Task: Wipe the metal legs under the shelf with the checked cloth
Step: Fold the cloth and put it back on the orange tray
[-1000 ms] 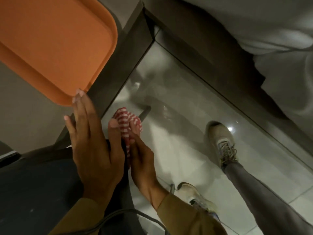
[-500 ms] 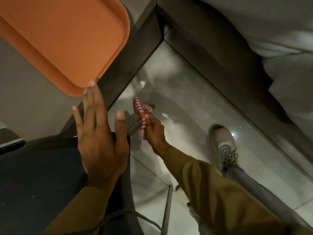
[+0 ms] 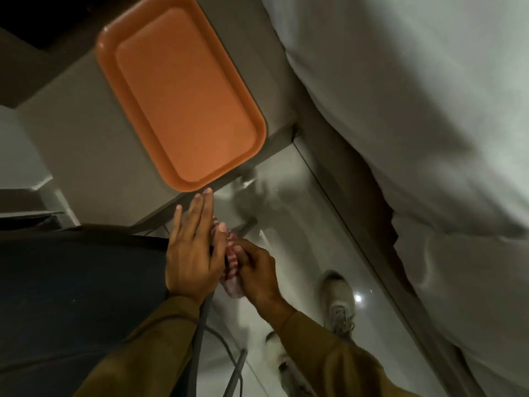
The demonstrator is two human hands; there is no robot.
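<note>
An orange tray (image 3: 183, 93) lies on the shelf (image 3: 86, 144). At the dark surface's edge, the left hand (image 3: 194, 253) rests flat and open; the right hand (image 3: 257, 275) grips the checked cloth (image 3: 232, 267) around a metal leg (image 3: 200, 333). The wiping looks midway.

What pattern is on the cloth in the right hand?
Red and white checks on the cloth, seen in the head view.

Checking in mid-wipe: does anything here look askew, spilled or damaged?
Only the flat orange plastic tray: it sits skewed to the pale shelf top, one rounded corner overhanging the edge near the left hand. No spills or damage visible.
</note>
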